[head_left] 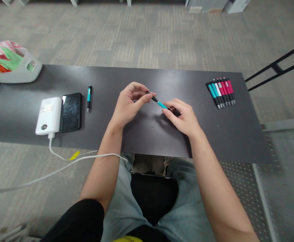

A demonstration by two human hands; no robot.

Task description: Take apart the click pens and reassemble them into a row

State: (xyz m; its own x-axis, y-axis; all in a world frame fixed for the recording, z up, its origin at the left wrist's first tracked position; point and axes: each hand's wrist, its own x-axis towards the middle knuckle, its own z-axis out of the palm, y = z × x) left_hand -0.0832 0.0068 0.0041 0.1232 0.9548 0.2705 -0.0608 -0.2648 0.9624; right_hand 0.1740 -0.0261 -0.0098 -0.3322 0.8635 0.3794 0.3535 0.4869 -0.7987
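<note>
Over the middle of the dark table (142, 141), both my hands hold one turquoise and black pen (161, 104), slanting down to the right. My left hand (132, 101) pinches its black upper end between thumb and fingers. My right hand (181, 114) is closed around the lower part, so that end is partly hidden by the fingers. A second turquoise and black pen (88, 97) lies on the table to the left of my left hand. At the right lies a row of several pens (221, 92) side by side, turquoise, white and pinkish red, with black grips.
A white power bank (48, 116) and a black phone (71, 112) lie side by side at the left. The white cable (83, 159) runs by my left forearm. A white container (27, 69) with colourful contents stands at the far left. A black metal frame (278, 67) is beyond the right edge.
</note>
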